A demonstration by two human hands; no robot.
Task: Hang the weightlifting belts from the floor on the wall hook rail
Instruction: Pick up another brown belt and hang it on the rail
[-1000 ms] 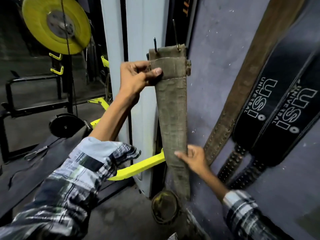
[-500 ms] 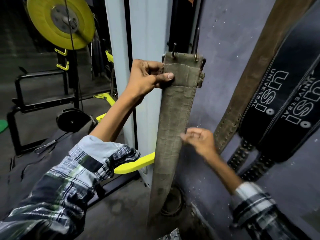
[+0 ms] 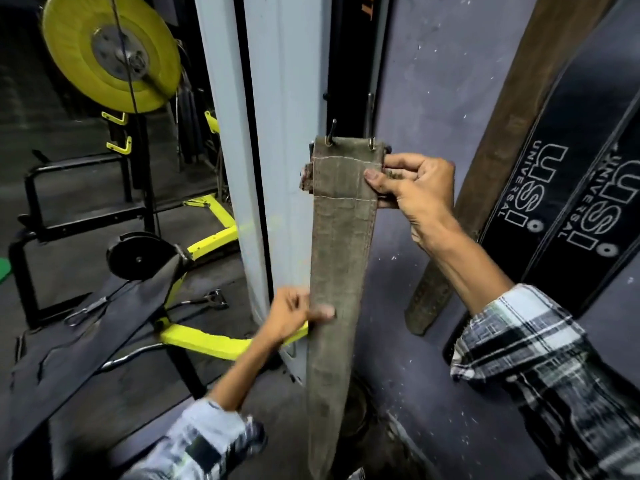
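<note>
At mid-frame the canvas belt [image 3: 341, 244] hangs by its top edge from two hooks [image 3: 332, 131]. The right hand [image 3: 414, 188] pinches its upper right edge; the left hand [image 3: 294, 315] pinches its left edge lower down. It looks stiff and fairly heavy, best gripped near the top.

The white pillar [image 3: 277, 168] crowded the olive belt [image 3: 341, 258] from the left. To its right, bare wall [image 3: 426, 81] stayed open before the brown belt [image 3: 512, 140] and black belts [image 3: 571, 188].

Belt [image 3: 341, 258] bottom beyond frame edge
</note>
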